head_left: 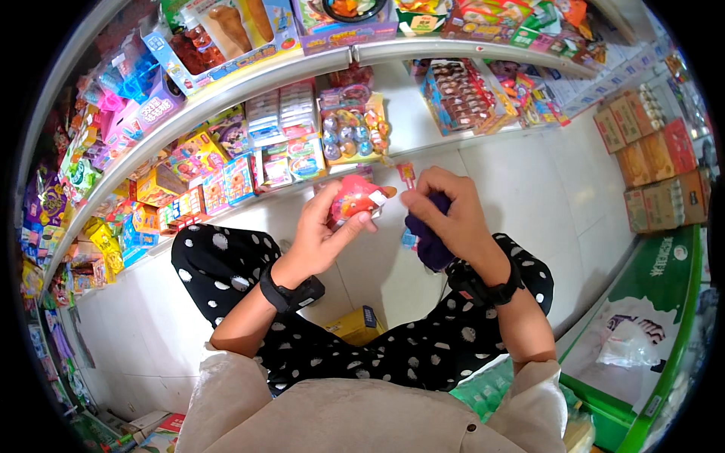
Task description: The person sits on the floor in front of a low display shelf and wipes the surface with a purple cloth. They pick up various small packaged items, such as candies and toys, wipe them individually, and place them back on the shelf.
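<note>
My left hand point(321, 234) is closed around a small, rounded red item point(355, 196) with a colourful print and a white patch; its kind is not clear. Close by on the right, my right hand point(451, 208) is curled round a bunched dark purple cloth point(433, 248) that hangs below the fingers. A small red and yellow piece point(407, 173) shows just beyond the right fingertips; I cannot tell whether they touch it. Past my hands, a tray of round capsules point(353, 136) stands on the low shelf.
Shelves of colourful packets curve round the front and left, edged by a metal rail point(355, 54). Brown cartons point(642, 158) are stacked at right, above a green-rimmed bin point(627, 302). A yellow box point(359, 326) lies on the tiled floor between my legs.
</note>
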`<state>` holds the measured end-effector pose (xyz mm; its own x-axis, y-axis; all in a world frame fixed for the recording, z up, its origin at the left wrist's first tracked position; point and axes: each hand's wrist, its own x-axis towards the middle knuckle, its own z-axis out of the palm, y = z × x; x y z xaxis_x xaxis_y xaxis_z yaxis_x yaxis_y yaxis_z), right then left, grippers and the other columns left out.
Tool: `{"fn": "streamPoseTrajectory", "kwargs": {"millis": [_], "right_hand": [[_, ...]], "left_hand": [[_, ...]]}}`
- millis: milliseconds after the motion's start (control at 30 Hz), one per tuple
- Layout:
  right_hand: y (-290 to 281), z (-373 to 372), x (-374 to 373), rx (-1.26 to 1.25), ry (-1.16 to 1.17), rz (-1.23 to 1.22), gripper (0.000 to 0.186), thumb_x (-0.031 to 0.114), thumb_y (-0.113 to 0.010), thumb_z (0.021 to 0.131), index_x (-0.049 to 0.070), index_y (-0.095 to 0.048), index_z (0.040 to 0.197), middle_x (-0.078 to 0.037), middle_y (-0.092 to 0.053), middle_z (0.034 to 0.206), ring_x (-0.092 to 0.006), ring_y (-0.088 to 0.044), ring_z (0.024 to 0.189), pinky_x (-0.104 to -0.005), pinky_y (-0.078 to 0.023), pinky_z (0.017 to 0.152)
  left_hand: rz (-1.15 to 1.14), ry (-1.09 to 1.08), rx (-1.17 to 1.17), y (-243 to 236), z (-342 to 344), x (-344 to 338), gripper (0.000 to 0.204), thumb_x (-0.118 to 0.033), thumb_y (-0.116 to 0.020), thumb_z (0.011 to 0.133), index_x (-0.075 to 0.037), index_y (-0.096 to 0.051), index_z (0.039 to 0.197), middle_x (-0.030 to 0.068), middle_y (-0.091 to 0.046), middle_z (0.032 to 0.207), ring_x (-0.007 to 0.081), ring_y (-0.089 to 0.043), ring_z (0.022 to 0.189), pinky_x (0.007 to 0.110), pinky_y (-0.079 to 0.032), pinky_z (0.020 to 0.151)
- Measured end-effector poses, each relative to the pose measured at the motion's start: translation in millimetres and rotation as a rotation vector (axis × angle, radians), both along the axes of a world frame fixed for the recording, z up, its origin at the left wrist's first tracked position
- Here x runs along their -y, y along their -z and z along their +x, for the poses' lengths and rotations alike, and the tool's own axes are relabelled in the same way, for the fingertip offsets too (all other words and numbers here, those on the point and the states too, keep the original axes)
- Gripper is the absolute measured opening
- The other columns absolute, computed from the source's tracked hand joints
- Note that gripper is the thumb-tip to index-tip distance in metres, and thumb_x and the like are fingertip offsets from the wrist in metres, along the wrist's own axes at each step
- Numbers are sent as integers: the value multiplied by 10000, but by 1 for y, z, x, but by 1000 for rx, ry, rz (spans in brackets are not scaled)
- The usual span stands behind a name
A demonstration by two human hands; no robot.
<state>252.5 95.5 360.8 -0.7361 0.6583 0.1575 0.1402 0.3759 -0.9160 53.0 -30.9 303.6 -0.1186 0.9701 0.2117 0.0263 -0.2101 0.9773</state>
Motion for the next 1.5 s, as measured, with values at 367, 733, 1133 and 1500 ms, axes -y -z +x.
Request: {"fn": "streamPoseTrajectory", "kwargs": {"millis": [367,733,1133,1500], "right_hand": [[-4,-14,10,1,0,34,140,88,-774,822,72,-717,949,-39,-694,859,-185,-611,750,-295,-480,722],[8,-20,22,-19,32,283,142,111,-787,797,113,-705,913,-38,-676,829,-203,-606,731,-330,-489,643],[9,-26,33,136,241,409,240,169,-817,771,86,-611,862,-65,-625,771,-252,-640,731,-359,-498,606],[4,-10,-10,-293,431,-394,230,231,-658,1010,36,-620,893,54,-603,788,-12,-507,722,-207,-420,641]], "left_hand": [[-3,-32,-78,-1,1,-2,238,-112,-674,971,20,-581,1147,86,-664,979,141,-694,766,281,-533,684],[-56,-112,-35,0,5,-7,271,-90,-659,975,40,-542,1182,105,-660,987,150,-696,795,287,-551,691],[-98,-58,9,1,9,-6,234,-155,-671,986,8,-591,1134,62,-651,918,140,-700,786,255,-502,647],[-243,15,253,1,9,-3,318,-192,-622,1021,-35,-557,1290,33,-698,1017,118,-718,759,199,-443,551]]}}
